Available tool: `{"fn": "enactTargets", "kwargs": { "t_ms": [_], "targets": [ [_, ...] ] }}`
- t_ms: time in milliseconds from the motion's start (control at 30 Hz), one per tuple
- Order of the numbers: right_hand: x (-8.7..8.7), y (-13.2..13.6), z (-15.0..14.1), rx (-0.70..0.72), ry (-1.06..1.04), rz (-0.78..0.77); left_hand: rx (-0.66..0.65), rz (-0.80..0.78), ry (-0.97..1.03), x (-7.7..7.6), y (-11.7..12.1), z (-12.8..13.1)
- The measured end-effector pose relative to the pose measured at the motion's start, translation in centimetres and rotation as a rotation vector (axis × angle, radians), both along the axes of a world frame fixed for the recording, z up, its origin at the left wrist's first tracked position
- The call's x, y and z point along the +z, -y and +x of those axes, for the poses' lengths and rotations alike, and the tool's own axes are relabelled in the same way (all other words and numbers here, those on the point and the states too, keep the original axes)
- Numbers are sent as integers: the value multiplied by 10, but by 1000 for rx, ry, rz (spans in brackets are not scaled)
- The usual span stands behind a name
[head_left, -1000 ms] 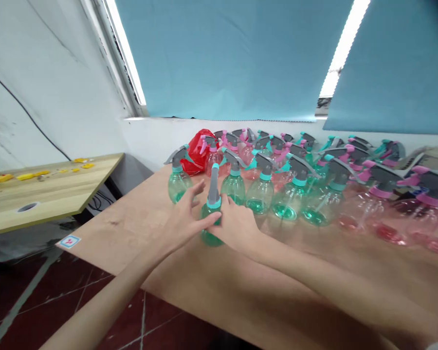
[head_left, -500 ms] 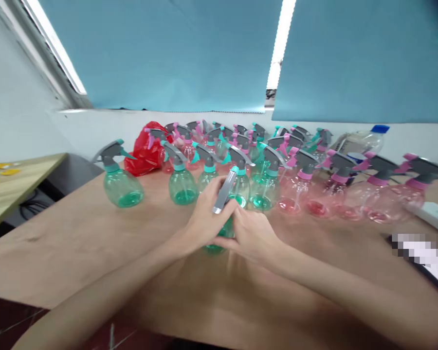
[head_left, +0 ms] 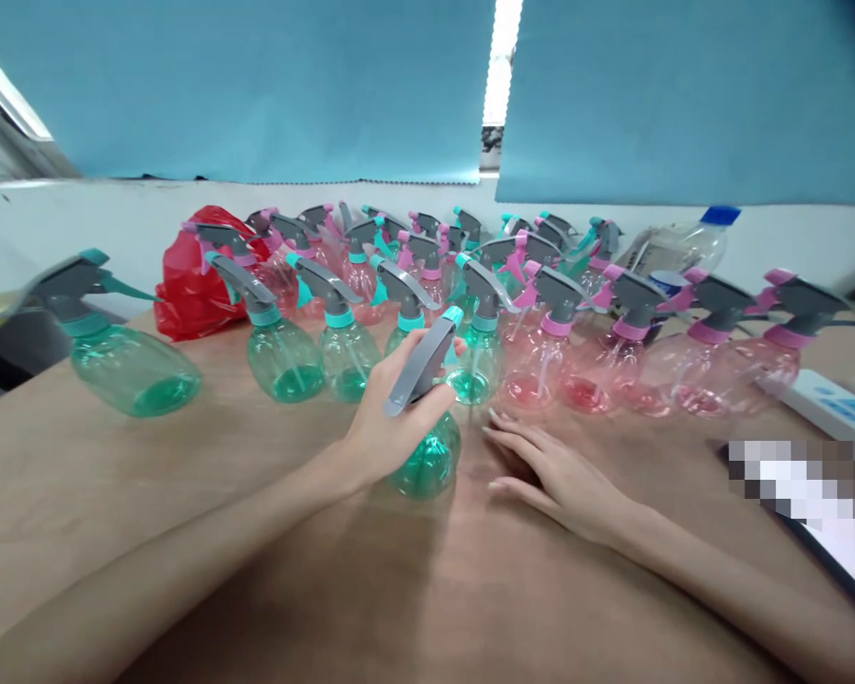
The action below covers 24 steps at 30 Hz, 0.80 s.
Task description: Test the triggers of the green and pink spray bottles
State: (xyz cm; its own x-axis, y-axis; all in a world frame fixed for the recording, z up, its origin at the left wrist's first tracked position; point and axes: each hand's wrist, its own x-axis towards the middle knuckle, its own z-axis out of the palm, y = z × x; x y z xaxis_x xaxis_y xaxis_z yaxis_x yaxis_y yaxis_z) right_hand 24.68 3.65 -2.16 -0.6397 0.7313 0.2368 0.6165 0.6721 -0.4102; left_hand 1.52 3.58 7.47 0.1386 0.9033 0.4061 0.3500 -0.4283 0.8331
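My left hand point(head_left: 389, 408) is wrapped around the neck of a green spray bottle point(head_left: 427, 461), whose grey head with a teal nozzle rises above my thumb. That bottle stands on the wooden table, its neck hidden by my fingers. To its right, my right hand point(head_left: 560, 475) rests low over the table with fingers stretched out, holding nothing. Just behind are more green spray bottles, one point(head_left: 285, 361) to the left of my left hand and another point(head_left: 477, 351) beyond my fingertips. A pink spray bottle point(head_left: 538, 361) stands behind my right hand.
A separate green spray bottle point(head_left: 128, 366) stands at the left. Several more bottles crowd the back, beside a red plastic bag point(head_left: 196, 275). A clear bottle with a blue cap point(head_left: 709, 242), a white box point(head_left: 823, 404) and a dark-edged, pixelated flat object point(head_left: 812, 513) are at the right.
My right hand has let go of the green bottle and moved right, its fingers opening. My left hand still grips the bottle. The view has shifted slightly.
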Motion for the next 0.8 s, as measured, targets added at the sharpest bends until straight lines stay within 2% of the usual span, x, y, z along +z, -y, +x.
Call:
{"fn": "enactTargets", "kwargs": {
  "t_ms": [400,800],
  "targets": [
    [-2,0,-2,-10,14,16,-42,-23,-24,10,7,1],
    [6,0,-2,-18,-5,-23,-52,-45,4,10,5,-2]
  ]
}}
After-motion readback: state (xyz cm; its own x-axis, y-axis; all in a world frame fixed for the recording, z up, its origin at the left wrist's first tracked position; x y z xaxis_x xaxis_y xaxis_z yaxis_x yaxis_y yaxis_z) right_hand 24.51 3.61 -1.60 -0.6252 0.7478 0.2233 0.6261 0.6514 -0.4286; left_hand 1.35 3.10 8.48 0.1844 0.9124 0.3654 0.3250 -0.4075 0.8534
